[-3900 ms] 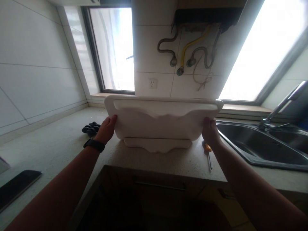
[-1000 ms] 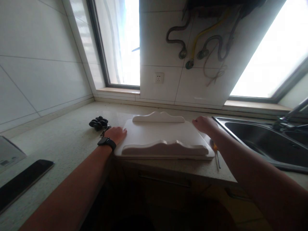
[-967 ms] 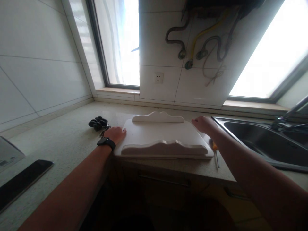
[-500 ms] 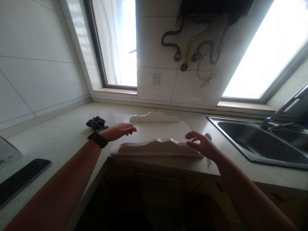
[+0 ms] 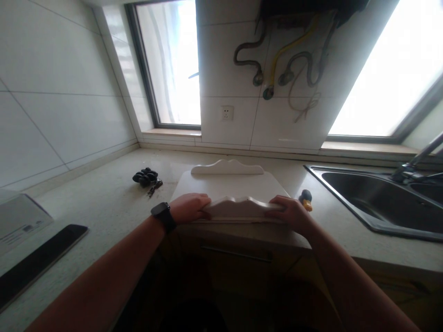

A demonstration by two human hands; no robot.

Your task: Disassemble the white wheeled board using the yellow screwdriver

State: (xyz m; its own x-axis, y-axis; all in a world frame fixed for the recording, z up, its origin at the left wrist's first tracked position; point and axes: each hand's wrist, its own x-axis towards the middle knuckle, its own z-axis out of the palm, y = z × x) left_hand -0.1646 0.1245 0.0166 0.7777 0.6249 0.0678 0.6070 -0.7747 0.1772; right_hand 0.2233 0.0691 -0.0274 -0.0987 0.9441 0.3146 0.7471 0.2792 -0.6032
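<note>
A white shelf board (image 5: pixel 231 186) with two scalloped rails lies flat on the countertop (image 5: pixel 100 207), close to its front edge. My left hand (image 5: pixel 190 207), with a black watch on the wrist, grips the left end of the near rail. My right hand (image 5: pixel 289 212) grips the right end of the same rail. Both hands have their fingers curled over the rail's top. A screwdriver with a yellow and black handle (image 5: pixel 306 199) lies just right of the board, beside my right hand.
A steel sink (image 5: pixel 374 203) with a tap sits at the right. A small black clump of parts (image 5: pixel 145 177) lies left of the board. A dark phone (image 5: pixel 38 263) and a white box (image 5: pixel 17 221) rest at the far left. Wall hoses hang above a socket (image 5: pixel 226 112).
The board was held upright, then laid flat on the counter. Both hands left its far sides, hovered over it, and have now closed on the ends of the near rail.
</note>
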